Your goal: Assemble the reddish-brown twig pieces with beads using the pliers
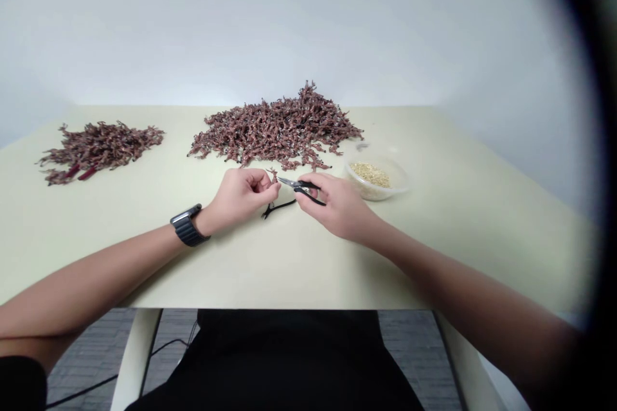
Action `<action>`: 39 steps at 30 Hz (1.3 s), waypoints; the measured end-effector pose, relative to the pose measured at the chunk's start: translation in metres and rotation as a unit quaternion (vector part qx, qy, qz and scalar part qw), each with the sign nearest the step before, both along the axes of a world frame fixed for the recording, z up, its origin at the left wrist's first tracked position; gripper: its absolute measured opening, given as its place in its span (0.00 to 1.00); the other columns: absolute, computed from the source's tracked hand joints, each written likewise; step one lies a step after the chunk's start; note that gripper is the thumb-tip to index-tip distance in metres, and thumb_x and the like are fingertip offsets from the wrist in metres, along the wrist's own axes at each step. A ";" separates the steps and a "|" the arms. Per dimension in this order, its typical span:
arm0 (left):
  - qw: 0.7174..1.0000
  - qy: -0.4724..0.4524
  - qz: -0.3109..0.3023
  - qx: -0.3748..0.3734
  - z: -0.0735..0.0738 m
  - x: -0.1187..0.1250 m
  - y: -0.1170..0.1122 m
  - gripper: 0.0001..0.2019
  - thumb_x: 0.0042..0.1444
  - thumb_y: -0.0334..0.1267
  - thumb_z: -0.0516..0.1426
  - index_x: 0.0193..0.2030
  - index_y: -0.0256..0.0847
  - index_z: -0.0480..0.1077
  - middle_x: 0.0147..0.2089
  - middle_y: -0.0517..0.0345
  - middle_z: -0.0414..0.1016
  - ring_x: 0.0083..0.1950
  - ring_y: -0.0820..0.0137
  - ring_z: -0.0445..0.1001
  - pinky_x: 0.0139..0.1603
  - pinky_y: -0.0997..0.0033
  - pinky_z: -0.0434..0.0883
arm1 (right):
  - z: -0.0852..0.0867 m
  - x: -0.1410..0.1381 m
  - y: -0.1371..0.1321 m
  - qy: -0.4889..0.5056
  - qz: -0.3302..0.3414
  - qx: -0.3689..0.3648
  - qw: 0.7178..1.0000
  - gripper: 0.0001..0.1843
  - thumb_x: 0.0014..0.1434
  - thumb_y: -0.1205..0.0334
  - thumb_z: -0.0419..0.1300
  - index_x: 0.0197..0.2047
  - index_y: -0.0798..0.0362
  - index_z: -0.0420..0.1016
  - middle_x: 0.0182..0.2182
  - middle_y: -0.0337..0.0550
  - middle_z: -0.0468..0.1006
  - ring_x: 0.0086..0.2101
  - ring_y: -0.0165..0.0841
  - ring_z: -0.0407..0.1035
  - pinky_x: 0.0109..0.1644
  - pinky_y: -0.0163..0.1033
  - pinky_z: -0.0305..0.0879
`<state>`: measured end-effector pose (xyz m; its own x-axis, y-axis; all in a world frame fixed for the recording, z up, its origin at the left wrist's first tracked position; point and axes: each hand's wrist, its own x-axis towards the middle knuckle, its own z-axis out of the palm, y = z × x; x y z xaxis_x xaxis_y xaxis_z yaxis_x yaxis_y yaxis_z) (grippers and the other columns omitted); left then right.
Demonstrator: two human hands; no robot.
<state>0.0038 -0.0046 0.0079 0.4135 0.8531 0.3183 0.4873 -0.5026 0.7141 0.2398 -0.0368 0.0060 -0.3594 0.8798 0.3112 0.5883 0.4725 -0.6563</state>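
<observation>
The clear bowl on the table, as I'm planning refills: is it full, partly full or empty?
Partly full: small gold-coloured pieces lie in the bowl, with bare clear wall showing beside them.

Craft workspace: pliers [292, 183], plain table [289, 276]

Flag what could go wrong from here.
The tips of the black-handled metal pliers sit close to the bare left hand; a slip might nip it.
The bare right hand is beside the clear, round plastic bowl of small gold-coloured bits; a sideways swing might spill them.
The small reddish-brown piece in the left hand could slip and get lost near the large reddish-brown heap.
</observation>
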 end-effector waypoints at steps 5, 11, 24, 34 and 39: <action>0.992 0.060 0.018 0.106 -0.004 -0.001 -0.002 0.13 0.61 0.36 0.60 0.26 0.37 0.66 0.21 0.66 0.65 0.23 0.79 0.60 0.25 0.77 0.56 | 0.000 -0.008 -0.004 0.123 0.018 -0.163 0.979 0.15 0.67 0.48 0.57 0.42 0.50 0.76 0.33 0.39 0.72 0.30 0.30 0.62 0.33 0.37 0.58; 0.934 0.177 0.028 0.308 -0.014 -0.006 0.006 0.14 0.63 0.38 0.58 0.27 0.38 0.65 0.21 0.63 0.66 0.23 0.77 0.60 0.27 0.73 0.56 | 0.005 -0.008 -0.002 0.278 0.057 -0.424 0.860 0.19 0.68 0.44 0.55 0.43 0.52 0.73 0.30 0.37 0.63 0.23 0.26 0.44 0.21 0.36 0.42; 0.988 0.112 0.020 0.106 0.003 -0.005 0.004 0.15 0.62 0.39 0.59 0.24 0.37 0.68 0.21 0.63 0.68 0.22 0.78 0.61 0.25 0.75 0.57 | -0.006 0.006 0.006 -0.085 -0.016 0.168 0.982 0.19 0.66 0.55 0.59 0.58 0.53 0.71 0.45 0.53 0.75 0.43 0.42 0.70 0.48 0.47 0.67; 0.997 0.066 0.006 0.034 0.006 -0.004 0.006 0.19 0.60 0.40 0.59 0.21 0.37 0.61 0.19 0.66 0.60 0.22 0.79 0.55 0.24 0.75 0.53 | -0.004 0.012 0.007 -0.198 0.013 0.252 0.947 0.18 0.69 0.60 0.55 0.60 0.54 0.70 0.43 0.53 0.74 0.43 0.44 0.70 0.46 0.46 0.68; 0.998 0.062 0.004 0.029 0.006 -0.003 0.005 0.19 0.60 0.39 0.58 0.21 0.37 0.60 0.19 0.66 0.58 0.23 0.79 0.54 0.24 0.75 0.53 | -0.004 0.012 0.007 -0.213 0.013 0.254 0.943 0.18 0.69 0.59 0.54 0.59 0.55 0.70 0.43 0.53 0.74 0.43 0.44 0.70 0.46 0.46 0.68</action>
